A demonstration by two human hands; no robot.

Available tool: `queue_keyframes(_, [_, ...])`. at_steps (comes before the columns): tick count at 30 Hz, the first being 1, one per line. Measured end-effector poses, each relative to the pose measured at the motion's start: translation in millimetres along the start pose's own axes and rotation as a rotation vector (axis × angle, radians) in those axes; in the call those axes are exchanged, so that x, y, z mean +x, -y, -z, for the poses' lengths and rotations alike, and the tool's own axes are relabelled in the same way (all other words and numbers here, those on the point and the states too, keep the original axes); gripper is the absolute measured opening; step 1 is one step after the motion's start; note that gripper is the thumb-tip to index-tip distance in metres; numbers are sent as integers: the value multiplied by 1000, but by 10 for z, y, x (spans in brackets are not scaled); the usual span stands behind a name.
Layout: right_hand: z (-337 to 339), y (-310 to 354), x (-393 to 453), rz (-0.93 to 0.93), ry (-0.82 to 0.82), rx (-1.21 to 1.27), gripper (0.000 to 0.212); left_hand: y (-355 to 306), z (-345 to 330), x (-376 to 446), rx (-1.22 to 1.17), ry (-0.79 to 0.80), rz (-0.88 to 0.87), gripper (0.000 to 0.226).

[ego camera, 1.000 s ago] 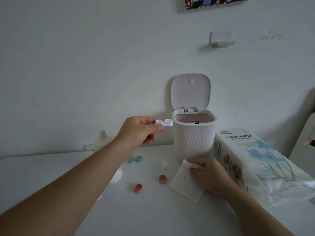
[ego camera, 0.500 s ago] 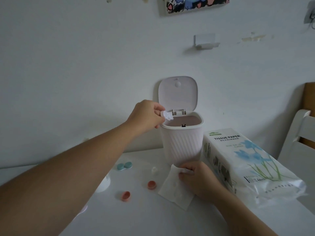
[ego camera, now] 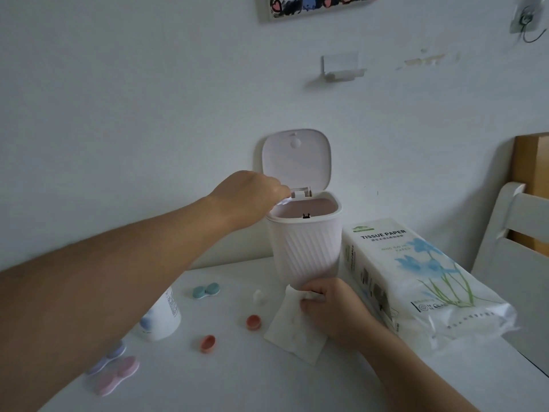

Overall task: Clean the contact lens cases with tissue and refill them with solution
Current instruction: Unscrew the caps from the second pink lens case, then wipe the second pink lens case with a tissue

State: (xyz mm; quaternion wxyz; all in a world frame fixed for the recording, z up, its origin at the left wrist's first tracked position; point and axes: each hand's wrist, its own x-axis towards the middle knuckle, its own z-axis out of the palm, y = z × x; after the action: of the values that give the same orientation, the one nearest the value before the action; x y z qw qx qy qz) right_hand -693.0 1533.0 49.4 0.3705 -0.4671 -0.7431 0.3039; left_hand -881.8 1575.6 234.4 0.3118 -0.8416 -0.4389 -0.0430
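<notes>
Now tip the clear case [ego camera: 285, 201], pinched in left hand [ego camera: 248, 200], over the bin [ego camera: 306, 242]; right hand [ego camera: 329, 307] grips tissue [ego camera: 292, 331] beside the bin.

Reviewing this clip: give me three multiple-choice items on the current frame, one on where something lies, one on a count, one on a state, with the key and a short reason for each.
1. Where is the left hand?
A. at the open bin's rim
B. on the tissue pack
C. flat on the table

2. How many loose orange-red caps lie on the table?
A. one
B. two
C. four

3. How is the bin lid?
A. shut
C. lying on the table
B. raised upright

Key:
1 A: the hand reaches over the rim of the bin, pinching a small clear case.
2 B: one cap lies beside the tissue sheet, another cap lies nearer the camera.
3 B: the lid stands up on its hinge against the wall.
</notes>
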Motion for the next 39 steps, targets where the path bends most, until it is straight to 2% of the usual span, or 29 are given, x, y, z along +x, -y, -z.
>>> queue_keyframes(4, [8, 0, 2, 0, 6, 1, 22, -13, 14, -63, 90, -26, -13, 31])
queue_keyframes(11, [22, 41, -20, 0, 11, 16, 32, -2, 31, -84, 148, -7, -73, 45])
queue_keyframes(17, [23, 56, -16, -6, 10, 8, 27, -14, 68, -101, 174, 33, -90, 43])
queue_keyframes(21, [26, 68, -21, -17, 8, 26, 41, -33, 46, -101, 261, 57, -139, 32])
queue_keyframes(24, [25, 73, -19, -16, 10, 11, 41, 15, 41, -89, 228, 28, -106, 43])
queue_keyframes(27, [22, 72, -22, -17, 14, 17, 42, 24, 32, -117, 67, -30, 9, 30])
queue_keyframes(31, [30, 79, -22, -9, 0, 23, 27, -1, -8, -222, -398, -229, 329, 9])
queue_keyframes(36, [44, 111, -31, -80, -26, 86, 30, -113, -43, -565, -812, -433, 619, 10])
queue_keyframes(39, [73, 161, -50, -103, -42, 108, 22, -295, -103, -921, -1003, -440, 699, 11])
